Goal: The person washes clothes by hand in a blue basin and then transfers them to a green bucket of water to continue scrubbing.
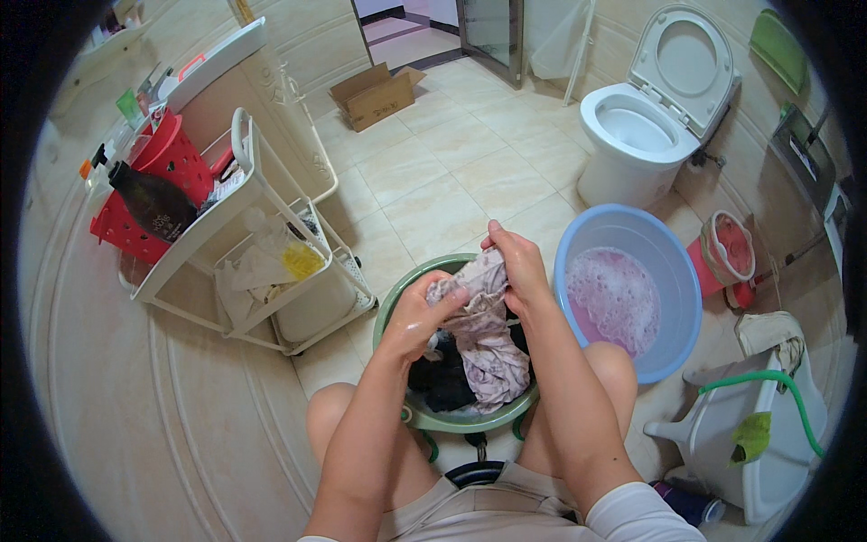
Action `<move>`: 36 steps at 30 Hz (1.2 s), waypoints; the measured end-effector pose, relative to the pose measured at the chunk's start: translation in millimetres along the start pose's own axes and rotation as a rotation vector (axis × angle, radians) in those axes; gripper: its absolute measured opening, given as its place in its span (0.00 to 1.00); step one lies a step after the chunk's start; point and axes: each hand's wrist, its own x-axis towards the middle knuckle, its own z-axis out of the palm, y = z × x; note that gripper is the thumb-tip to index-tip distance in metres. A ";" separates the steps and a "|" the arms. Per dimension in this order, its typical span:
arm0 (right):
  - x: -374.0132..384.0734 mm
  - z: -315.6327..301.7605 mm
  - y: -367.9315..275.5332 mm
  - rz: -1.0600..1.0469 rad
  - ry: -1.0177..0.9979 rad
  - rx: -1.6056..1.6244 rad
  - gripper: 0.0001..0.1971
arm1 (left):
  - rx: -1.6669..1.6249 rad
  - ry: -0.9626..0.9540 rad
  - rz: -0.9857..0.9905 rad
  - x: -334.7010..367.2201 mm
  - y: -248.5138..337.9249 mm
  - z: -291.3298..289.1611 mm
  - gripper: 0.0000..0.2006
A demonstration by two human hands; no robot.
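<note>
A light patterned garment (488, 339) hangs between my hands, its upper end bunched in my fingers and its lower part resting in a green basin (388, 316). My left hand (417, 312) grips the cloth from the left, thumb laid across it. On the other side my right hand (521, 266) is closed round the top end of the same cloth. Dark wet clothes (441, 378) lie under it in the basin, with a little sudsy water. The basin stands between my knees. Exactly what kind of garment it is cannot be made out.
Right of the green basin stands a blue tub (695, 307) of foamy pinkish water. Beyond it are a toilet (623, 135), a red bucket (709, 262) and a white plastic stool (713, 434) with a green hose (786, 379). A white trolley (262, 212) stands left; a cardboard box (379, 108) lies farther off.
</note>
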 end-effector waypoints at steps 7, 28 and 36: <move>-7.4 8.6 18.0 -0.411 0.138 -0.612 0.15 | -0.473 0.307 0.156 12.1 -14.1 18.3 0.10; -66.2 67.2 72.9 -1.010 -0.165 -1.047 0.11 | -0.936 0.076 0.048 25.1 -79.8 -26.5 0.13; -40.7 51.3 57.6 -0.867 0.009 -0.880 0.13 | -0.457 0.356 -0.011 18.9 -55.8 9.0 0.15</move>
